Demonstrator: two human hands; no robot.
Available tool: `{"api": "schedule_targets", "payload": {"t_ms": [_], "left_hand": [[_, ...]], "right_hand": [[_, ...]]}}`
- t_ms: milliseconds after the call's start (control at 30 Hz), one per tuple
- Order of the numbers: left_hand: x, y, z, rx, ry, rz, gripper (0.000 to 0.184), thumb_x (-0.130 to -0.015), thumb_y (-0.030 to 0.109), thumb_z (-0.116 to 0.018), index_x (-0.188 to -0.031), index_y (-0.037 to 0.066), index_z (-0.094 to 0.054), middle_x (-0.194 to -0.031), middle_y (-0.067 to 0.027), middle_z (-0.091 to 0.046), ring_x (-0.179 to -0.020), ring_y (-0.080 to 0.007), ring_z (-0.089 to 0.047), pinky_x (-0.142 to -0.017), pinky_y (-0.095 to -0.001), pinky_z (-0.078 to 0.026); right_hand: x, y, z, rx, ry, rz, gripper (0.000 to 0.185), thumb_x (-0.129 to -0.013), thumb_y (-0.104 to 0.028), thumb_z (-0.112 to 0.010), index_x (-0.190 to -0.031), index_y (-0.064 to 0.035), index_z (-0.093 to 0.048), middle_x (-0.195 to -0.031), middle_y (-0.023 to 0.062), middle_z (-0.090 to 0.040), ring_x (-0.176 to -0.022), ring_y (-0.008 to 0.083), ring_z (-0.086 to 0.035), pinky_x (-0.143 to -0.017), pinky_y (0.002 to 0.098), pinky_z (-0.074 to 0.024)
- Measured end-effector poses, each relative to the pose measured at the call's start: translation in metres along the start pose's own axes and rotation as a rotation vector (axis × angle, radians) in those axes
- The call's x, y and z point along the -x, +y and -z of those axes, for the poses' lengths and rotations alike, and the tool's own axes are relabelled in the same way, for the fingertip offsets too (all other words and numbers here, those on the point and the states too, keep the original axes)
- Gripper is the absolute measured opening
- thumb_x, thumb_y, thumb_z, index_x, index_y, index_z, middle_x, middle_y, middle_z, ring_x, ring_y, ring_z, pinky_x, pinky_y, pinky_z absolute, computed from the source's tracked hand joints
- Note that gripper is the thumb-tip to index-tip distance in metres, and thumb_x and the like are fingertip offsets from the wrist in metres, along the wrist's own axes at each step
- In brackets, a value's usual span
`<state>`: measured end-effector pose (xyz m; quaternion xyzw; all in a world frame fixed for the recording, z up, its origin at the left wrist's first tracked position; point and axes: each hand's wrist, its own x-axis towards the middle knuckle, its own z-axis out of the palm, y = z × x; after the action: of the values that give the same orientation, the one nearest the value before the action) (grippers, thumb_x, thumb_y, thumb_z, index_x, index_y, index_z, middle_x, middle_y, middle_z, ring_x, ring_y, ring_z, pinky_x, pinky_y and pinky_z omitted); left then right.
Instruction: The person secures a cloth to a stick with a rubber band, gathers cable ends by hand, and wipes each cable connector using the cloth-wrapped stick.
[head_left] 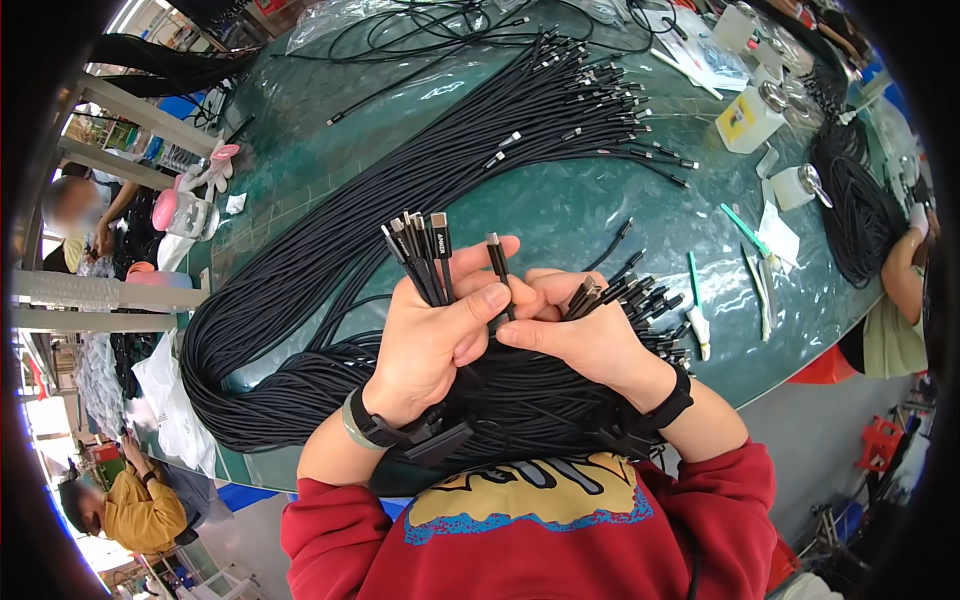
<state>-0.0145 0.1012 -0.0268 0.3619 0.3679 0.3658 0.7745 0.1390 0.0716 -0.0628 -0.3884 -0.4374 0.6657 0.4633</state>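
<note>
My left hand (428, 345) is closed around several black USB cables, their connectors (418, 245) fanned upward; the one at the right of the fan has a wide flat plug with white lettering. Between my two hands a single USB cable (499, 262) stands upright, its metal tip at the top. The fingertips of both hands meet around this cable. My right hand (590, 345) is also closed, with a few more cable ends (583, 298) sticking up from it. Beneath both hands lies a thick looped bundle of black cables (300, 260).
The green table (300, 170) is covered in clear plastic. On its right are a yellow-labelled bottle (752, 118), a smaller bottle (795, 188), brushes (698, 320) and tweezers (758, 285). Another cable bundle (855, 200) hangs at the right edge. Co-workers sit at the left and right.
</note>
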Motion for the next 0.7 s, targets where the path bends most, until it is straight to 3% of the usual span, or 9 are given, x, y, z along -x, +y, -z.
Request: {"api": "schedule_targets", "payload": {"t_ms": [200,333,433,600,700], "left_hand": [[-0.002,-0.002,0.001,-0.019,-0.042,0.008,0.040,-0.080,0.010,-0.056,-0.116,-0.004,-0.042,-0.084,-0.0072,-0.060,-0.042,0.0000,-0.031,-0.037,-0.0140,-0.024],[-0.003,-0.008,-0.003,0.066,-0.058,-0.039,0.038,-0.087,0.019,-0.046,-0.120,-0.001,-0.040,-0.097,-0.0064,-0.058,-0.047,-0.0005,-0.034,-0.041,-0.0158,-0.027],[-0.005,-0.018,-0.001,0.036,-0.187,0.024,0.042,-0.090,0.027,-0.040,-0.123,0.002,-0.038,-0.105,-0.0042,-0.055,-0.056,-0.0015,-0.039,-0.046,-0.0168,-0.031],[-0.005,-0.023,-0.006,-0.053,-0.200,0.006,0.044,-0.091,0.031,-0.035,-0.124,0.002,-0.037,-0.103,-0.0050,-0.054,-0.065,-0.0040,-0.042,-0.050,-0.0174,-0.032],[-0.006,-0.024,-0.007,-0.093,-0.189,-0.004,0.041,-0.091,0.029,-0.035,-0.122,0.002,-0.040,-0.108,-0.0059,-0.052,-0.072,-0.0061,-0.043,-0.053,-0.0197,-0.034]], "right_hand": [[0.000,-0.007,0.003,0.086,-0.002,-0.050,0.010,-0.070,0.000,-0.066,-0.075,0.0004,-0.058,-0.069,-0.0029,-0.052,-0.064,0.0034,-0.048,-0.056,0.0172,-0.0375],[0.000,-0.011,0.001,-0.013,0.089,-0.072,0.007,-0.073,-0.001,-0.063,-0.076,0.0002,-0.057,-0.064,-0.0021,-0.052,-0.063,0.0056,-0.052,-0.058,0.0171,-0.0404],[0.003,-0.013,-0.011,-0.222,-0.001,0.047,0.008,-0.077,-0.007,-0.060,-0.077,0.0003,-0.057,-0.067,0.0005,-0.056,-0.064,0.0058,-0.054,-0.055,0.0174,-0.0453],[0.002,-0.012,-0.008,-0.172,0.022,-0.072,0.007,-0.078,-0.006,-0.058,-0.078,0.0010,-0.057,-0.067,0.0016,-0.057,-0.064,0.0069,-0.055,-0.057,0.0185,-0.0477],[0.001,-0.011,-0.004,-0.067,0.029,-0.095,0.006,-0.078,-0.006,-0.058,-0.079,0.0002,-0.059,-0.065,-0.0002,-0.056,-0.062,0.0049,-0.053,-0.055,0.0174,-0.0441]]}}
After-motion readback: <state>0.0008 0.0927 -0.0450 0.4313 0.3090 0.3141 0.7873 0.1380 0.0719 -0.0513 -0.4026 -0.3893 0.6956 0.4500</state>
